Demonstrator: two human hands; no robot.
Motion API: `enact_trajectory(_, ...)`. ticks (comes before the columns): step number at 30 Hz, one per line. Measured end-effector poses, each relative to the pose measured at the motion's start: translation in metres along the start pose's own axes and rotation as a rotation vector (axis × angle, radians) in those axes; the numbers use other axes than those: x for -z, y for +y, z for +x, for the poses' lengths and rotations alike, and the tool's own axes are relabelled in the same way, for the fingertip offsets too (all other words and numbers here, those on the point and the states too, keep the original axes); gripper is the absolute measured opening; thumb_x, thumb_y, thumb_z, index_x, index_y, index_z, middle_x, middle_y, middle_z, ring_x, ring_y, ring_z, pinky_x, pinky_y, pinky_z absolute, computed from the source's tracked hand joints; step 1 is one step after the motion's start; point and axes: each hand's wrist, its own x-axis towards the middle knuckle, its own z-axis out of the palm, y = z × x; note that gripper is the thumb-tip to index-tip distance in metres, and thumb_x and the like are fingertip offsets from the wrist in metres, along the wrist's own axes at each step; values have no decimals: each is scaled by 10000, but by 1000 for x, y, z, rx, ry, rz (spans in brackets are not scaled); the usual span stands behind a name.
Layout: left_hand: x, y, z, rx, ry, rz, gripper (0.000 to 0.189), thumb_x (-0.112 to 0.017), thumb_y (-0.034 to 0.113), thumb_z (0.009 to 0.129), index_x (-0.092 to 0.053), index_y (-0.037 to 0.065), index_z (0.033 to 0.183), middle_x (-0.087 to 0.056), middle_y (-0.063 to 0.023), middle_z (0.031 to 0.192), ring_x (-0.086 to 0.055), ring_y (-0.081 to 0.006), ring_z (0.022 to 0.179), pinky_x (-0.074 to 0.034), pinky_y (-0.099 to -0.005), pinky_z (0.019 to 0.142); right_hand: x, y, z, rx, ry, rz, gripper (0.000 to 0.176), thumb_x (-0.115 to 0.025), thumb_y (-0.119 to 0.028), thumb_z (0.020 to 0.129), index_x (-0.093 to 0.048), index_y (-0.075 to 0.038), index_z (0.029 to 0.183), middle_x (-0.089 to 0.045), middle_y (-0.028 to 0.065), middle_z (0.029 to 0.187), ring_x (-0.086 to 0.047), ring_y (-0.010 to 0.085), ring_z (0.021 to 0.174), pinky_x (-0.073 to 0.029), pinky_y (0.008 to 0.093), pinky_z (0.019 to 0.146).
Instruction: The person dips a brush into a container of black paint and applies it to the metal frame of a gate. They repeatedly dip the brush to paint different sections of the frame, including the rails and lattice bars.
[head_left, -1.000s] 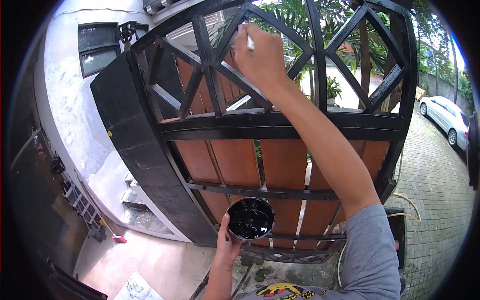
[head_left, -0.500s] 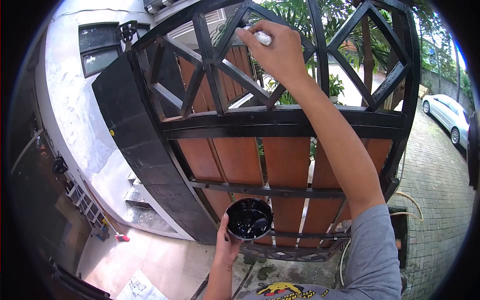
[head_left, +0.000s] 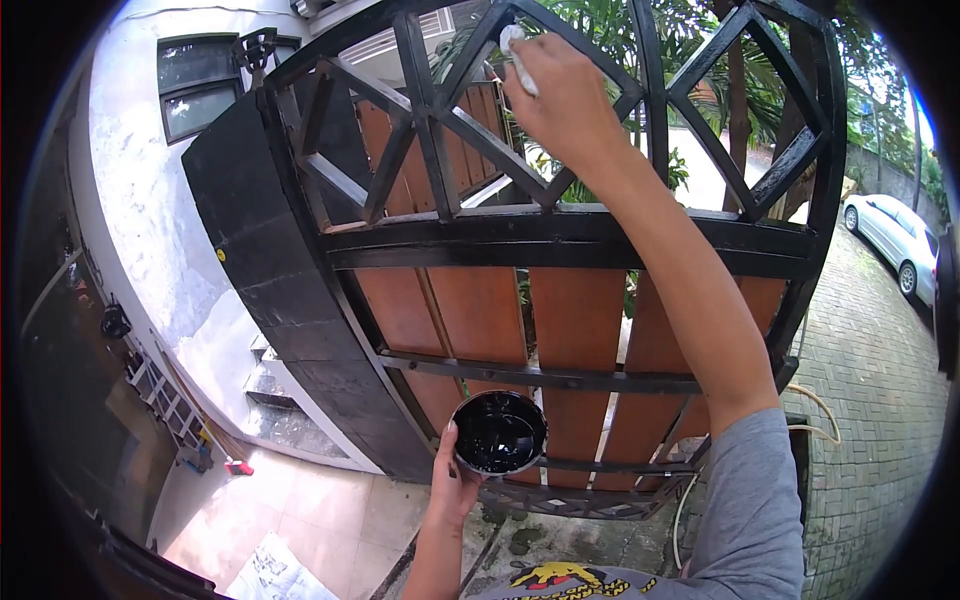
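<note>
My left hand (head_left: pixel 457 482) is closed on the side of a round bowl (head_left: pixel 470 462) that holds glossy black paint, low in front of the gate. My right hand (head_left: pixel 562 100) is raised to the top of the gate, closed around a white-handled paintbrush (head_left: pixel 522 72). The brush is near the upper corner of a diamond-shaped bar in the gate's black metal frame (head_left: pixel 560 238); its bristles are hard to make out. Reddish-brown wooden slats (head_left: pixel 572 315) fill the lower part of the gate.
To the left are a dark pillar (head_left: pixel 300 290), a white wall (head_left: pixel 125 150) and some steps (head_left: pixel 285 400). A sheet of paper (head_left: pixel 275 572) lies on the tiled floor. Beyond the gate, a silver car (head_left: pixel 893 235) stands on the brick paving (head_left: pixel 865 400), near a hose (head_left: pixel 825 410).
My right hand has shifted slightly, and the brush handle has swung from nearly level to steeper. The left hand with the bowl has hardly moved.
</note>
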Motion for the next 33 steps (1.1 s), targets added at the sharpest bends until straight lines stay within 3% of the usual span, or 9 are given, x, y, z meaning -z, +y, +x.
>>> enact_trajectory(4, 0, 0, 2, 12, -13, 13, 495, -517, 468, 1071, -537, 162, 1460, -655, -83, 1372, -660, -250, 1238, -591, -462, 969, 0, 0, -14, 160, -232, 12, 164, -653, -86, 909, -633, 72, 947, -658, 269, 979, -697, 447, 861, -582, 521, 806)
enact_trajectory(7, 2, -1, 4, 28, -20, 10, 502, -516, 476, 1070, -533, 163, 1463, -654, -83, 1376, -657, -251, 1247, -591, -465, 967, 3, 1, -7, 2, -168, -39, 248, -672, -113, 926, -671, 47, 1116, -680, 224, 1014, -693, 438, 857, -566, 499, 787)
enact_trajectory(11, 0, -1, 2, 38, -21, 15, 512, -516, 485, 1069, -522, 166, 1471, -652, -86, 1380, -654, -258, 1255, -590, -472, 967, -10, -23, -11, 116, -289, 54, 199, -682, -136, 914, -689, 30, 1025, -678, 230, 950, -689, 448, 851, -564, 487, 769)
enact_trajectory(15, -1, 0, 2, 37, -5, 11, 512, -511, 484, 1071, -511, 172, 1477, -638, -92, 1399, -657, -263, 1250, -595, -477, 959, -6, -25, -1, -32, -145, 107, 190, -662, -115, 891, -658, 60, 817, -679, 268, 865, -705, 446, 844, -580, 521, 792)
enact_trajectory(18, 5, -2, 3, 36, -11, 5, 511, -510, 481, 1070, -507, 175, 1479, -629, -94, 1410, -658, -263, 1248, -603, -473, 944, -14, -22, 1, 20, -140, -44, 192, -685, -145, 901, -710, 35, 963, -699, 225, 880, -691, 430, 819, -549, 486, 752)
enact_trajectory(27, -7, 4, -2, 25, 20, -17, 482, -516, 433, 1070, -580, 99, 1411, -678, -120, 1343, -672, -278, 1219, -559, -472, 1017, -19, -4, -5, 83, -194, 127, 176, -699, -141, 867, -674, 33, 864, -688, 231, 843, -696, 439, 818, -562, 502, 751)
enact_trajectory(30, -9, 3, -1, 23, 20, -22, 485, -518, 437, 1068, -580, 100, 1411, -677, -120, 1344, -675, -276, 1215, -570, -473, 1002, -17, 9, -8, 140, -202, 248, 217, -712, -153, 907, -734, 37, 1008, -731, 226, 911, -723, 396, 832, -567, 436, 750)
enact_trajectory(31, -9, 4, -1, 34, 24, -16, 487, -519, 439, 1067, -579, 99, 1411, -677, -121, 1343, -676, -276, 1213, -574, -475, 995, -8, 9, -3, -90, -265, 286, 242, -711, -161, 908, -741, 39, 1041, -746, 229, 936, -740, 370, 814, -574, 412, 747)
enact_trajectory(33, -5, 1, -2, 43, 19, -6, 500, -519, 458, 1066, -562, 116, 1429, -670, -113, 1353, -679, -271, 1210, -582, -477, 984, -18, 21, -1, -18, -182, 226, 209, -704, -163, 889, -742, 21, 981, -726, 234, 884, -716, 406, 805, -568, 441, 742)
